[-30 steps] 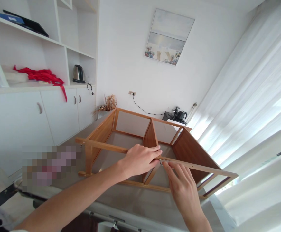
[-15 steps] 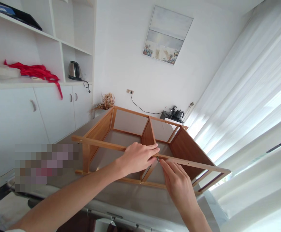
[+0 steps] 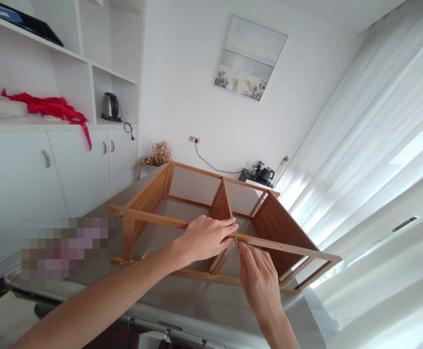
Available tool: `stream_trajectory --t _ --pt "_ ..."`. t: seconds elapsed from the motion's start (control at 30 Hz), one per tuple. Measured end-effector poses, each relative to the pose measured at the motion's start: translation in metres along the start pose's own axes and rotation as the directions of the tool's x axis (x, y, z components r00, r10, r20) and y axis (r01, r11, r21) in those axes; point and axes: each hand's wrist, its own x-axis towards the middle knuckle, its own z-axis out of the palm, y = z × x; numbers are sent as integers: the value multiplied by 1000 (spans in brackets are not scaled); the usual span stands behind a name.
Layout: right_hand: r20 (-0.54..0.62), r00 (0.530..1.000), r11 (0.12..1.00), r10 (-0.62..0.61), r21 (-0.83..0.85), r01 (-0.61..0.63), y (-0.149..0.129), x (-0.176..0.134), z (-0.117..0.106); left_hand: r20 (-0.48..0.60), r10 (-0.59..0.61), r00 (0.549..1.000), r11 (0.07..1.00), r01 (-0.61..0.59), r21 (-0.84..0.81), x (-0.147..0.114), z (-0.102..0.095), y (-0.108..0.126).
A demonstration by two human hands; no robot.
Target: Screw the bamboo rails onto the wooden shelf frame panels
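A wooden shelf frame (image 3: pixel 149 218) lies on its side on a grey-topped table. My left hand (image 3: pixel 206 237) is closed over its near rail, by the joint with the middle board (image 3: pixel 221 203). Just right of it, my right hand (image 3: pixel 257 271) pinches a small metal hex key (image 3: pixel 235 241) between thumb and fingers. The key's upper end meets the near rail at that joint; its tip is hidden. Both hands are close together but apart.
The table (image 3: pixel 182 303) has its near edge below my arms. A blurred patch (image 3: pixel 69 247) covers something on its left. White cabinets (image 3: pixel 15 179) hold a kettle (image 3: pixel 110 106) and red cloth (image 3: pixel 58 109). Curtains (image 3: pixel 378 160) hang at right; a black kettle (image 3: pixel 267 173) stands behind the frame.
My right hand and the hex key have turned slightly, with the hand lower and further left. My left hand keeps its hold on the rail. The whole view has shifted a little.
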Motion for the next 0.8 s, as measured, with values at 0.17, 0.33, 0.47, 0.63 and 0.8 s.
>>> stream_trajectory --t 0.17,0.33,0.47,0.63,0.8 --pt "-75 997 1000 19 21 -17 1 -2 3 6 -9 1000 1000 9 -10 0 0 0" --pt "-48 999 999 -5 36 7 6 0 -4 5 -9 1000 1000 9 -13 1 1 0" --pt "13 1000 1000 -9 30 9 9 4 -5 -5 -7 1000 1000 7 -3 1 3 -1" --pt "27 999 999 -21 29 21 9 7 -6 -14 1 1000 1000 -1 -10 0 3 -2" --pt "39 998 999 -43 29 42 12 10 -12 -17 -2 1000 1000 1 -23 0 3 -1"
